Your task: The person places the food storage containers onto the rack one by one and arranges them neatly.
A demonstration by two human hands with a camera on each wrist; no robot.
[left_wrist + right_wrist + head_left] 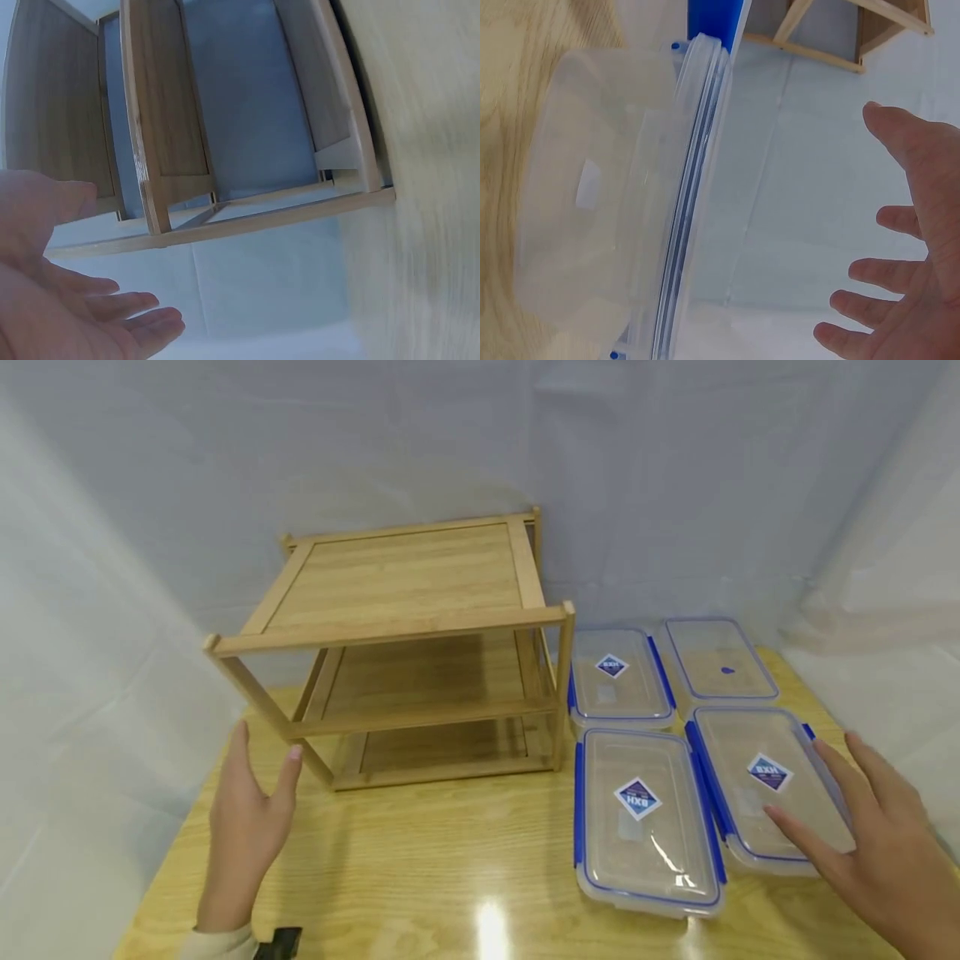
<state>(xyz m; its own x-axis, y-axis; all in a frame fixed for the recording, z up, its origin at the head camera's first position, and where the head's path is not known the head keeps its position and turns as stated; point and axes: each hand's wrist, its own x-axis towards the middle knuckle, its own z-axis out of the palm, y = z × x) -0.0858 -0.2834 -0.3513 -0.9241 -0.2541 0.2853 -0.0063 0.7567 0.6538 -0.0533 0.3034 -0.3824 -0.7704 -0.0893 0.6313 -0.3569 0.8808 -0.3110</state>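
A three-tier wooden shelf rack [420,577] stands on the table, left of several clear lidded food containers. My left hand [251,818] is near the rack's front left leg, thumb and fingers spread, holding nothing. In the left wrist view the left hand [82,285] is apart from the rack's side frame [262,217]. My right hand [885,835] hovers with fingers spread by the front right food container [795,810]. The right wrist view shows a gap between the right hand [907,255] and a container's clear side [592,232].
Another food container [645,860] with blue side clips lies at the front, beside the rack. Behind it are a third container [630,693] and one without visible clips [716,652]. White sheeting [420,435] hangs behind and at both sides of the wooden table [420,868].
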